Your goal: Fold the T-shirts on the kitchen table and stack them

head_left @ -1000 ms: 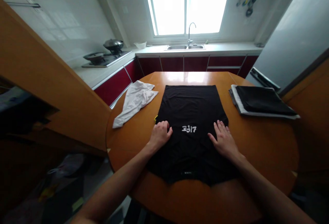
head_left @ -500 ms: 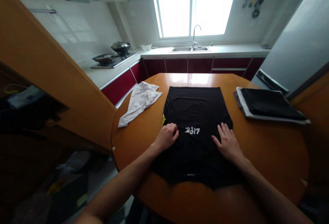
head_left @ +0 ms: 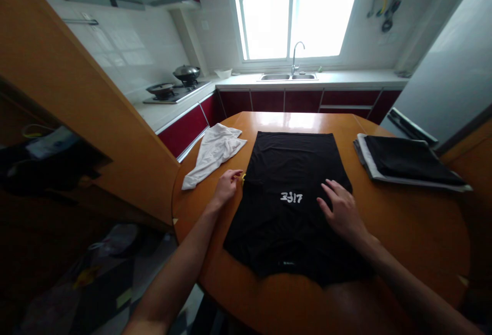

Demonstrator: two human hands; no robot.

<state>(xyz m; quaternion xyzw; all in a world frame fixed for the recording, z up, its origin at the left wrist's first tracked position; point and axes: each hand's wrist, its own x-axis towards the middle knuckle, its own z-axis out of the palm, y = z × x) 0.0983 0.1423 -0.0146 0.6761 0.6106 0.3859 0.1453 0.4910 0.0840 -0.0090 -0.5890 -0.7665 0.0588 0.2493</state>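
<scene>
A black T-shirt (head_left: 295, 163) lies spread on the wooden table, its neck end towards me, with white lettering that reads upside down from here. At its left edge, my left hand (head_left: 228, 186) has its fingertips drawn together beside a small yellow bit (head_left: 243, 177); it seems to pinch the shirt's side there. My right hand (head_left: 340, 209) rests over the right part of the shirt, palm down, fingers apart and holding nothing.
To the left lies a crumpled white cloth (head_left: 217, 150). A stack of folded dark and white clothes (head_left: 407, 158) sits at the right of the round table (head_left: 415, 232). Beyond are a counter with a sink (head_left: 274, 77) and a stove with pans (head_left: 186, 74).
My left hand has moved off the shirt's surface, left and slightly away from me, to its left edge. My right hand stays in about the same place, fingers slightly more bent.
</scene>
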